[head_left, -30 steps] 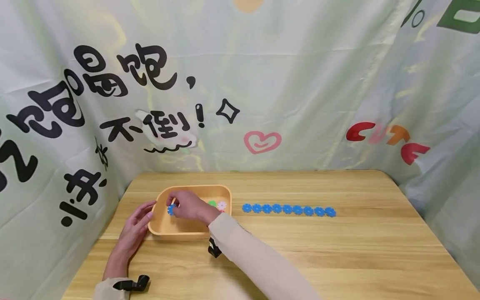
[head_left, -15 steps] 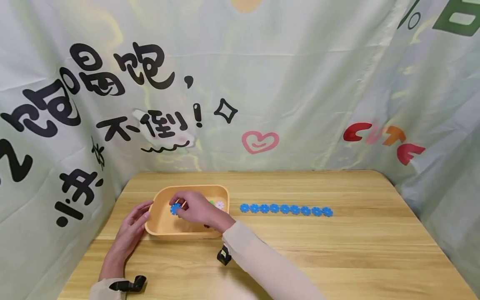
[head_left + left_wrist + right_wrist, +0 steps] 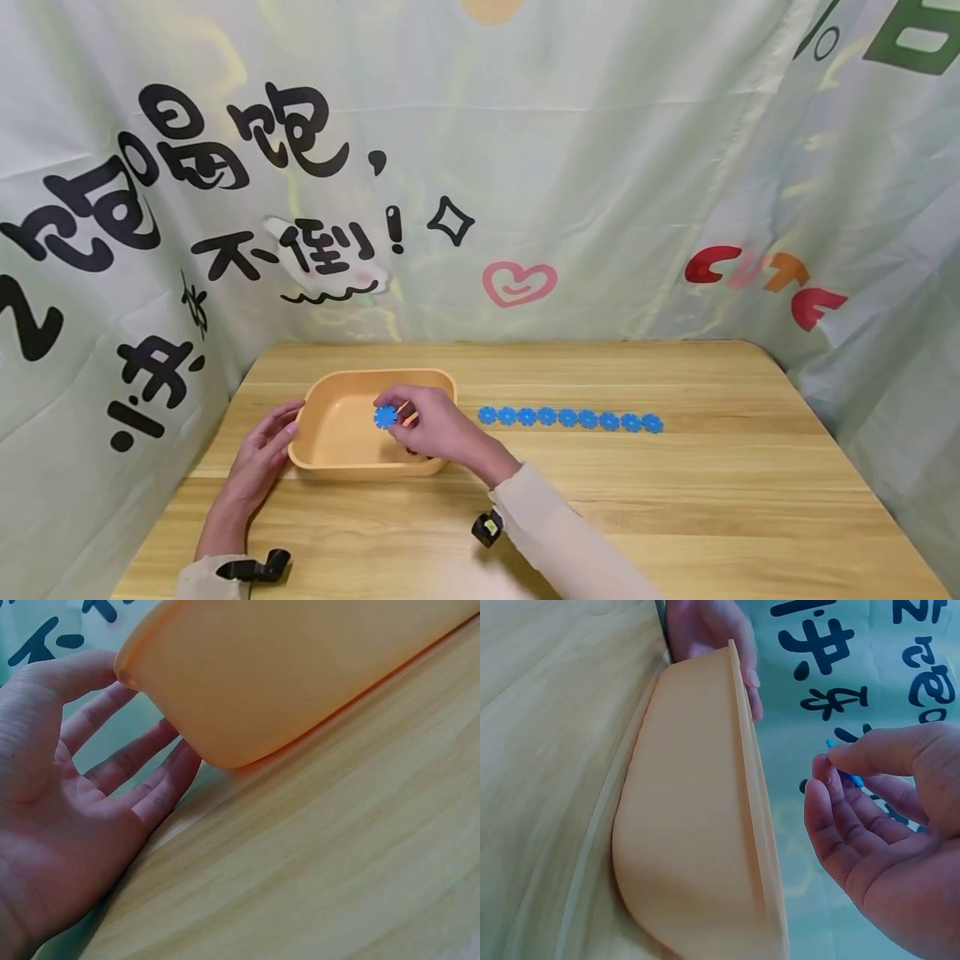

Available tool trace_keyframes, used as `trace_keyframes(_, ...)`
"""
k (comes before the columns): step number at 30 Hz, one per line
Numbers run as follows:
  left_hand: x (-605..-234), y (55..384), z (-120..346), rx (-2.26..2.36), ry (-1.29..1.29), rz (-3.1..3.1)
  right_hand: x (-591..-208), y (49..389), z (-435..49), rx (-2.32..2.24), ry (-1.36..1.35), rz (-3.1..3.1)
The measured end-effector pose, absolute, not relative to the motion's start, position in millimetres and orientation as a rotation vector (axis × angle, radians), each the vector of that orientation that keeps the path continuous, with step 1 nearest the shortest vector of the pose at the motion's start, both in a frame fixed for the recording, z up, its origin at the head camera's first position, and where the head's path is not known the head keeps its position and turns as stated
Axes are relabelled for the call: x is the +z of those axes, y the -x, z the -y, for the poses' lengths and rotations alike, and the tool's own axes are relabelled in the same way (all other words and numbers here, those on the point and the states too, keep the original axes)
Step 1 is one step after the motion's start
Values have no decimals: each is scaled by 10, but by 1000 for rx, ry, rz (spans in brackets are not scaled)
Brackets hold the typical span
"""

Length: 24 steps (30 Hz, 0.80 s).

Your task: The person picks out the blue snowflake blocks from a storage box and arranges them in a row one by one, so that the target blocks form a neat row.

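My right hand [image 3: 442,427] pinches a blue flower-shaped plastic disc [image 3: 386,417] between thumb and fingers, above the shallow orange plastic bin [image 3: 367,471]. In the right wrist view the disc [image 3: 853,779] appears nearly edge-on at the fingertips, clear of the bin's rim. Against the bin's left end rests my left hand [image 3: 257,457]; in the left wrist view its thumb touches the rim and its extended fingers lie along the outer wall [image 3: 247,682]. Dark red bits show inside the bin under the right hand, which hides most of that end.
To the bin's right, several blue flower discs [image 3: 567,418] lie in a straight row on the wooden table [image 3: 675,517]. A printed cloth curtain [image 3: 600,208] hangs behind the table and along both sides.
My right hand has lifted the blue disc from the bin's left part and carried it rightwards over the bin. The left hand keeps its place at the bin's end.
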<state>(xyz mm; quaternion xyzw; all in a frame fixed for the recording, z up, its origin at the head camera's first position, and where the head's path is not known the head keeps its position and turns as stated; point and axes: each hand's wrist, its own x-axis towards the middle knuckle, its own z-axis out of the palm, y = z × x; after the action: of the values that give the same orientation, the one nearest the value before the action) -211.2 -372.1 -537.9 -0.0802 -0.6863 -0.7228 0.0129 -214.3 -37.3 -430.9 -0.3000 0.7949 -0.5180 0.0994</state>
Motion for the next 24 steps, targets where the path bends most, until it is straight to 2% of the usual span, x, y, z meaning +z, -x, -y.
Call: trace_keyframes(24, -5369, 2122, 3727, -2274, 240, 2127, -4462, 1965, -440, -1689, 846, -2506)
